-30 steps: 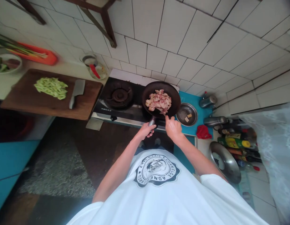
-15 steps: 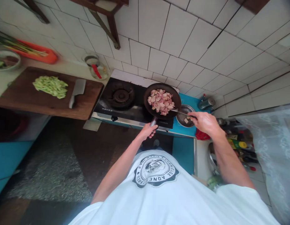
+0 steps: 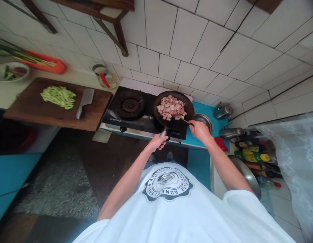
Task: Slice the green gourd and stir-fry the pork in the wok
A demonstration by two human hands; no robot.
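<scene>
A dark frying pan (image 3: 160,122) sits on the right burner of the gas stove (image 3: 146,123). Pieces of pinkish sliced meat (image 3: 171,107) are heaped inside it. My left hand (image 3: 157,142) is wrapped round the pan's handle at the front. My right hand (image 3: 200,131) grips a spatula (image 3: 183,119) by its thin shaft, and the spatula's blade reaches in at the near right edge of the meat, partly hidden by it. Just behind my right hand lies a metal bowl (image 3: 207,120), mostly covered by the hand.
Left of the stove, a wooden cutting board (image 3: 29,101) bears chopped green vegetable (image 3: 58,97) and a cleaver (image 3: 85,99). Beyond are a white bowl (image 3: 10,79), an orange tray (image 3: 60,66) and a glass jar (image 3: 109,82). Several bottles (image 3: 252,156) stand at the right, near a large metal lid (image 3: 247,175).
My right hand has moved left, toward the pan, pushing the spatula further into the meat. The meat has shifted slightly left in the pan. My left hand keeps its hold.
</scene>
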